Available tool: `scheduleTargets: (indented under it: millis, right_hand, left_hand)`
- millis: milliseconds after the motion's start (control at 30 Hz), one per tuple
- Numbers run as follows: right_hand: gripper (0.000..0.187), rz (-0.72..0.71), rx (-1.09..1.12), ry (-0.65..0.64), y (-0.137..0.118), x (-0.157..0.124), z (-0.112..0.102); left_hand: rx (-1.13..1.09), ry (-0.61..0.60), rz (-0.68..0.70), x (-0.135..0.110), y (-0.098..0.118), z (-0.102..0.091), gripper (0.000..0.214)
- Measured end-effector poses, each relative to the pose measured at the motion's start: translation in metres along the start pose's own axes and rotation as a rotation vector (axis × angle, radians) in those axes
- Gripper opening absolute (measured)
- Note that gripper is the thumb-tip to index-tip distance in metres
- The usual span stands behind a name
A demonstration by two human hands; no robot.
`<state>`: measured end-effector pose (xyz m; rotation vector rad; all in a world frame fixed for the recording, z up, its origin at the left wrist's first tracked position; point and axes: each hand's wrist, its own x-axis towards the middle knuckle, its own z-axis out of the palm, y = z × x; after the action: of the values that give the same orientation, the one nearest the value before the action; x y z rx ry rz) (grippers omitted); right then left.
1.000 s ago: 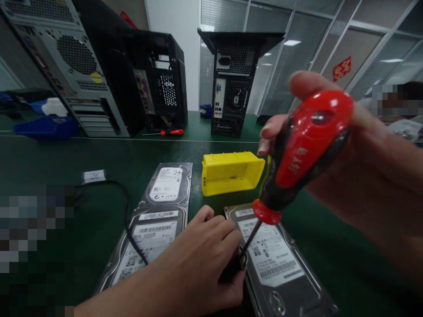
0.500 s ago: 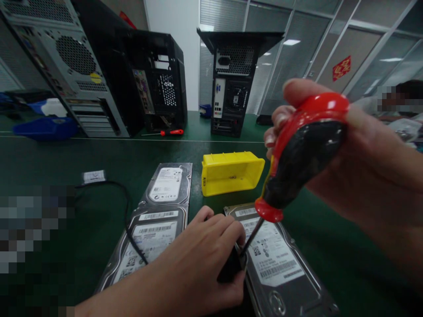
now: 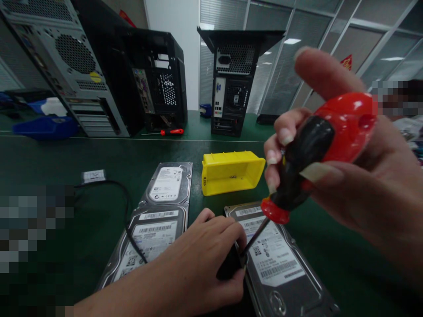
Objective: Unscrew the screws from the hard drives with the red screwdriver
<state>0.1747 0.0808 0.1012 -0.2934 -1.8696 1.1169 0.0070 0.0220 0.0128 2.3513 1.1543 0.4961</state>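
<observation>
My right hand (image 3: 373, 193) holds a screwdriver (image 3: 320, 147) with a red and black handle. Its index finger is stretched up off the handle, while the thumb and other fingers grip it. The metal shaft slants down to the left, and its tip meets the edge of a dark part (image 3: 228, 265). My left hand (image 3: 216, 251) is closed around that part, which is mostly hidden, so I cannot tell its kind. Beside it on the right lies a hard drive (image 3: 274, 255) with a white label. To the left, another hard drive (image 3: 148, 237) lies partly under my left forearm.
A yellow bin (image 3: 231, 176) with a small item inside lies behind the hands. Farther left are a third hard drive (image 3: 168, 182) and a black cable (image 3: 124, 198). Computer cases (image 3: 234, 88) stand at the back, near a second screwdriver (image 3: 172, 132) and a blue bin (image 3: 44, 127).
The screwdriver handle has turned and leaned to the right, and my right index finger has lifted off it. My left hand has stayed in place on the dark part.
</observation>
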Motion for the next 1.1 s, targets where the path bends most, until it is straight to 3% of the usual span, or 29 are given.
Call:
scheduleTargets:
  millis: [200,467,733,933,1100]
  right_hand:
    - [0.045,0.046,-0.012,0.032,0.002,0.001,-0.002]
    - [0.028,0.067,0.13,-0.087,0.002,0.003,-0.005]
    - [0.046,0.031,0.178,-0.183,-0.002,0.003,0.0]
    - [0.042,-0.043,0.143,-0.113,0.002,0.005,0.006]
    - [0.038,-0.057,0.251,-0.115,-0.004,0.011,0.013]
  left_hand:
    - [-0.004,0.015,0.008,0.0,0.002,-0.001,0.017]
    - [0.002,0.021,0.015,-0.001,0.0,0.001,0.017]
    - [0.013,0.028,0.031,-0.001,-0.001,0.001,0.016]
    - [0.023,0.012,0.036,0.001,0.0,-0.001,0.016]
    - [0.035,0.062,0.031,-0.001,0.001,0.001,0.013]
